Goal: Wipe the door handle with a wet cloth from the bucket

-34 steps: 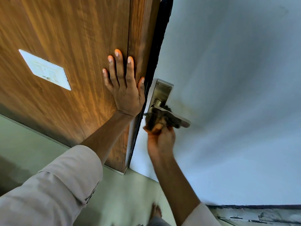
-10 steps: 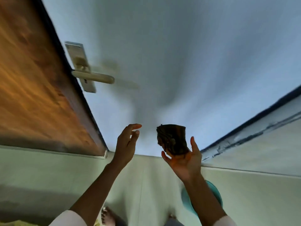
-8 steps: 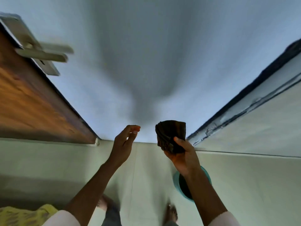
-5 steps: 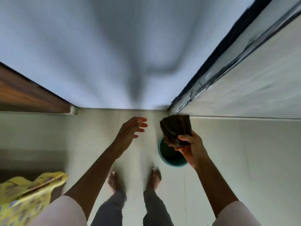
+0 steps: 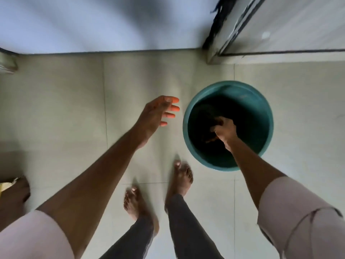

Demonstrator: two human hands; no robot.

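Note:
A teal bucket (image 5: 266, 113) stands on the tiled floor to my right, dark inside. My right hand (image 5: 225, 130) reaches down into it, fingers closed around the dark cloth (image 5: 209, 116), which blends with the dark interior and is hard to make out. My left hand (image 5: 158, 114) hovers above the floor just left of the bucket, fingers spread, holding nothing. The door handle is out of view.
My bare feet (image 5: 182, 176) stand on pale floor tiles just before the bucket. A pale wall runs along the top, and a door frame corner (image 5: 216, 43) stands at the upper right. Another person's foot (image 5: 13, 195) shows at the left edge.
My view swung down from the door handle to the floor. My right hand carried the dark cloth down from in front of me into the bucket. My left hand left the door and hangs free.

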